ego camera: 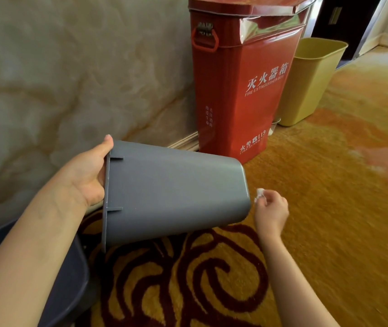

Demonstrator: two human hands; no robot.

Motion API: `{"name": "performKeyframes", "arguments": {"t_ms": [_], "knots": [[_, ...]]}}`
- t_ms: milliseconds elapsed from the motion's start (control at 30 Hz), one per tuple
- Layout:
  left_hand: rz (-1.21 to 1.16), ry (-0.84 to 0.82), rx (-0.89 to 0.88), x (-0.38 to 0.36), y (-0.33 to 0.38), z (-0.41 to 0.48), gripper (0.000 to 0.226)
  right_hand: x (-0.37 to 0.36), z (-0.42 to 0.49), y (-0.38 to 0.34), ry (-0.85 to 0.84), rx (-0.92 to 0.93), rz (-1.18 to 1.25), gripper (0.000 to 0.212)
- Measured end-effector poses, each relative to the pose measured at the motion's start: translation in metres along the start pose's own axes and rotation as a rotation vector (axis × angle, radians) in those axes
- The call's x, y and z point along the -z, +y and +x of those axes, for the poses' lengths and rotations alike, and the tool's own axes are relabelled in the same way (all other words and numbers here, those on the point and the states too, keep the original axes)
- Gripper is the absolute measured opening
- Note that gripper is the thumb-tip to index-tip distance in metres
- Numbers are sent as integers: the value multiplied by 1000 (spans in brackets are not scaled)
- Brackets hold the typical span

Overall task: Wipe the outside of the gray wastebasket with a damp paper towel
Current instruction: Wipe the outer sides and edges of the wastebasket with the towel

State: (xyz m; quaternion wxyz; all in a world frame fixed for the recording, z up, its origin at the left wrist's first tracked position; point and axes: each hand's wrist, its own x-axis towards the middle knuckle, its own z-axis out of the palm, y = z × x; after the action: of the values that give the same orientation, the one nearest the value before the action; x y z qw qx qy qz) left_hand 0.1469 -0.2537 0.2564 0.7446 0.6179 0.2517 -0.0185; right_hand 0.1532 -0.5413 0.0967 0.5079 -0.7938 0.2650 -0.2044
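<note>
1. The carpet [329,208], patterned in gold and dark red, covers the floor, and a pale marbled wall [58,79] runs along the left.
2. A red fire extinguisher box [242,90] stands against that wall, with a yellow wastebasket [311,83] just beside it on the far side.
3. The gray wastebasket [171,194] is held off the carpet, tipped onto its side: its rim points left toward the person and its closed base points right. One broad outer wall faces the camera.
4. That wall looks evenly gray, with no obvious streaks or wet sheen, so whether it has been wiped cannot be told. The underside and far side are hidden.
5. A dark blue rounded object [65,279] sits at the lower left edge, partly cut off; what it is cannot be told.
6. The left hand [87,175] grasps the basket at its rim, thumb over the upper edge and fingers hidden inside the opening.
7. The right hand [270,211] hangs just beyond the basket's base, fingers pinched around a small wad of white paper towel [259,194].
8. The towel is near the base corner but does not appear to touch it. Judged from this, the wiping is mid-course at best: the base and the hidden sides probably remain.
</note>
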Motion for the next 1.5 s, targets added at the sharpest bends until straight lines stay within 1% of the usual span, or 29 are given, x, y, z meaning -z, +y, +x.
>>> {"name": "performKeyframes", "arguments": {"t_ms": [33,67,100,167,233,267,300,333,400,433,467,500,567,600,667,733,800,867,900,1000,1067,1100,1133,1200,1300,1333,1400,1433,1500], "knots": [[0,0,0,-1,1,1,31,5,1,5,15,-65,-9,18],[-2,0,-1,-1,1,1,31,8,-5,6,60,-73,-3,17],[-4,0,-3,-2,2,1,32,8,-16,3,121,-12,18,16],[-10,5,-4,-5,4,0,31,0,-51,-10,173,223,85,12],[-22,14,-3,-9,6,-1,32,-14,-81,-15,100,411,107,10],[-23,18,0,-10,6,-1,32,-19,-87,-15,66,440,111,10],[-22,21,5,-11,6,-1,33,-23,-86,-11,55,416,111,10],[-21,24,10,-11,6,-1,33,-24,-79,-6,65,329,114,10],[-27,31,18,-8,5,0,33,-20,-61,4,78,59,110,12],[-35,38,25,-6,5,0,33,-15,-52,5,79,-30,81,15],[-45,45,31,-4,5,1,33,-11,-46,1,90,-46,58,16],[-53,53,35,-4,5,1,33,-7,-45,-8,111,10,69,14],[-63,66,34,-5,6,2,33,-4,-60,-41,138,254,149,9],[-64,69,31,-6,6,2,32,-5,-76,-59,110,395,188,9],[-58,59,29,-10,8,1,31,-13,-115,-93,-71,621,197,10],[-28,37,29,-15,8,0,33,-24,-149,-115,-255,762,118,12],[1,34,26,-17,7,-2,35,-31,-161,-124,-290,815,54,18],[18,54,25,-14,6,-4,37,-30,-145,-119,-278,788,14,19],[34,78,23,-11,6,-4,40,-28,-132,-114,-275,736,9,18],[150,184,-19,0,3,-4,65,-21,-92,-91,-232,474,0,14],[255,201,-103,1,1,-8,80,-18,-81,-77,-179,363,-14,11],[308,195,-161,1,0,-9,80,-19,-82,-72,-175,332,-18,11],[358,181,-222,2,-1,-10,76,-20,-86,-67,-190,310,-20,10],[465,129,-308,5,-3,-11,57,-25,-99,-58,-262,268,-30,10],[543,-67,-343,17,-4,-14,35,-29,-118,-45,-356,157,-16,14],[542,-138,-330,22,-3,-15,36,-29,-122,-43,-356,109,3,15],[541,-202,-285,29,-1,-14,48,-25,-127,-44,-292,51,67,15],[536,-207,-270,31,1,-14,46,-22,-128,-48,-248,67,109,15],[513,-182,-284,31,2,-11,29,-20,-127,-66,-206,176,180,13]]}}
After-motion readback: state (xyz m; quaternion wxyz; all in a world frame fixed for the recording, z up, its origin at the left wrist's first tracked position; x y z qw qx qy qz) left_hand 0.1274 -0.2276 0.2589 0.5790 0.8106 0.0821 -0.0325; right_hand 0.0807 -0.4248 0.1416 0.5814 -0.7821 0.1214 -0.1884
